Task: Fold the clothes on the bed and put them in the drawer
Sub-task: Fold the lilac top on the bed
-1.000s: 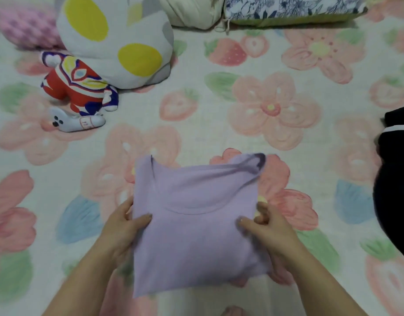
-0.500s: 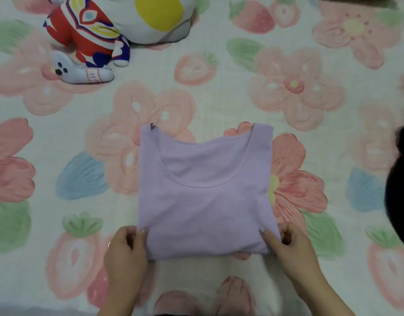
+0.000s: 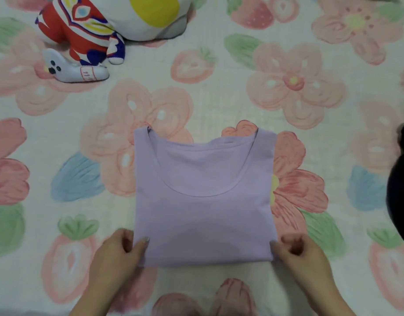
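Observation:
A folded lilac top (image 3: 204,206) lies flat on the flower-print bedspread (image 3: 287,92), its scoop neckline facing away from me. My left hand (image 3: 121,258) pinches the near left corner of the top, thumb on the fabric. My right hand (image 3: 299,254) grips the near right corner with curled fingers. No drawer is in view.
A red, white and blue plush figure (image 3: 82,35) and a small grey plush (image 3: 71,70) lie at the far left, beside a white cushion with yellow spots (image 3: 151,17). A black garment (image 3: 401,190) sits at the right edge. The bed's near edge runs along the bottom.
The lilac top went from held up in both hands to lying flat on the bed. My hands slid from its sides down to its near corners.

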